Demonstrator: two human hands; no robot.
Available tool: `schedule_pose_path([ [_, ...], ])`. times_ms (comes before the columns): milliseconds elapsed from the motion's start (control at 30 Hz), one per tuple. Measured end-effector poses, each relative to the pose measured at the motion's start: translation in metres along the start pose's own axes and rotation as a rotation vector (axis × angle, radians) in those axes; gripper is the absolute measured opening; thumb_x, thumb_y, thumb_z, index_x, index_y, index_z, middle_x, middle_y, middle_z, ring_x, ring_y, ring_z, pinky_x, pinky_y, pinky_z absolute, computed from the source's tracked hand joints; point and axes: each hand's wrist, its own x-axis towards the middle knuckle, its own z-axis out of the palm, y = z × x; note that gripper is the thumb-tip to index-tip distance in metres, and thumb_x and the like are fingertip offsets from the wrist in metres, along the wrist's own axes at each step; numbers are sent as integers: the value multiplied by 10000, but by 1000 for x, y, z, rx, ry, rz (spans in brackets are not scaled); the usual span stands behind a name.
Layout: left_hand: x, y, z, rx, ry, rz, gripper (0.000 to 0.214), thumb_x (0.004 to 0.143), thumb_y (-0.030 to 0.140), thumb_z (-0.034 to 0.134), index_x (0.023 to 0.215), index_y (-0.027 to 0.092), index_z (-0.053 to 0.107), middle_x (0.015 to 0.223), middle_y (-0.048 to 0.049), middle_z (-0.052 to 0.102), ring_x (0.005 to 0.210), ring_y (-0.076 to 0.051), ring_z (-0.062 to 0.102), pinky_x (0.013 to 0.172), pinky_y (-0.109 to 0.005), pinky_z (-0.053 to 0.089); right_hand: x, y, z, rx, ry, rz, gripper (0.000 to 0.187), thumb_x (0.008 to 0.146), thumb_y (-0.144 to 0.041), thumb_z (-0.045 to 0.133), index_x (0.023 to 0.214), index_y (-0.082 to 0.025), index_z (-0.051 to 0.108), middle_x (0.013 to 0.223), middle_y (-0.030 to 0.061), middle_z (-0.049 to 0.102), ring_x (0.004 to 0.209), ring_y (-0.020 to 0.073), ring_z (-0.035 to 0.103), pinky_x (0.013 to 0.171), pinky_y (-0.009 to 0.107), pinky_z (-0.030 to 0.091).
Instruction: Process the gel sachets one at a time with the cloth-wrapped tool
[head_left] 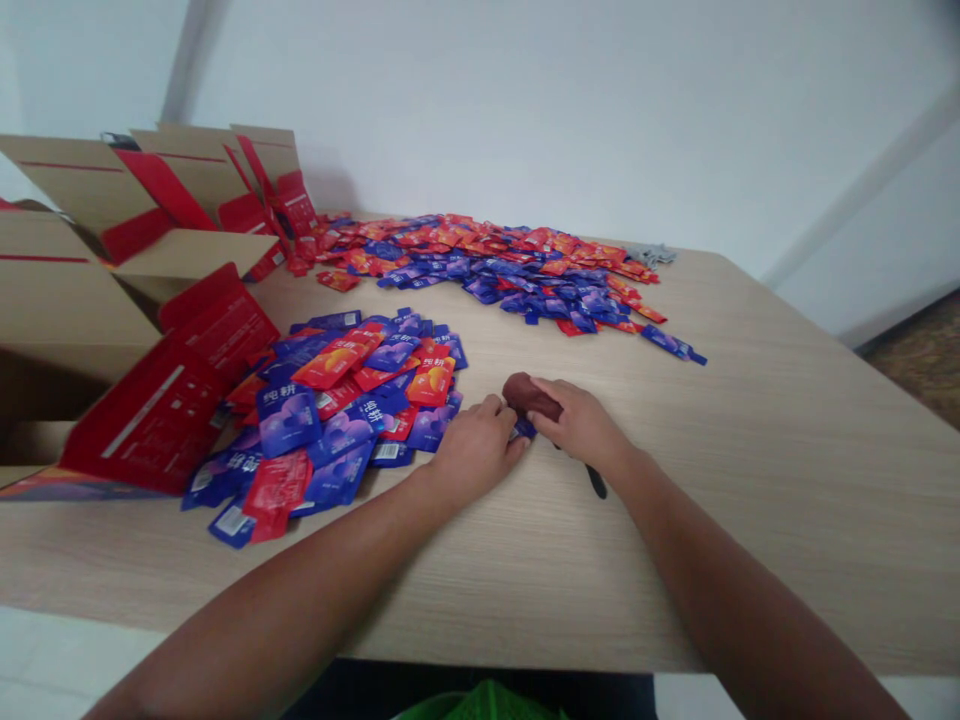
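My right hand (574, 415) is closed around a rounded reddish-brown object (525, 393) whose exact kind I cannot make out. My left hand (480, 440) presses its fingers on a small blue packet (523, 428) on the tabletop, right beside the brown object. Only part of that packet shows between the hands. Beneath my right wrist a thin black strip (596, 482) pokes out; whether it belongs to the brown object is hidden. Just left of my left hand lies a pile of blue and red printed packets (345, 425).
Open cardboard boxes with red flaps (172, 390) stand along the left side. A long heap of red and blue packets (487, 260) runs along the wall side of the wooden table (750, 450). A single blue packet (673, 344) and a grey crumpled item (652, 256) lie at its right end.
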Motion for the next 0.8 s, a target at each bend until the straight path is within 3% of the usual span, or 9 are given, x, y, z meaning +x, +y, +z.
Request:
schedule_pose_path([
  [500, -1, 0, -1, 5, -11, -14, 307, 1037, 441, 596, 1192, 200, 708, 1197, -116, 660, 1028, -273, 689, 911, -419, 582, 3, 27, -1, -182, 146, 169, 565, 928, -348, 716, 1477, -224, 663, 1359, 138, 746, 1238, 356, 719, 1077, 521, 580],
  [667, 0, 0, -1, 10, -10, -11, 310, 1038, 442, 597, 1192, 196, 707, 1195, -119, 659, 1024, -278, 689, 907, -423, 580, 2, 23, -3, -200, 146, 162, 571, 936, -358, 701, 1481, -190, 659, 1323, 160, 749, 1208, 365, 723, 1062, 514, 583],
  [800, -1, -1, 0, 16, -3, -5, 301, 1040, 439, 598, 1182, 197, 706, 1190, -110, 660, 1013, -270, 692, 901, -407, 580, 1, 9, -8, -122, 222, 105, 558, 950, -382, 692, 1479, -208, 657, 1310, 147, 750, 1187, 353, 725, 1055, 521, 584],
])
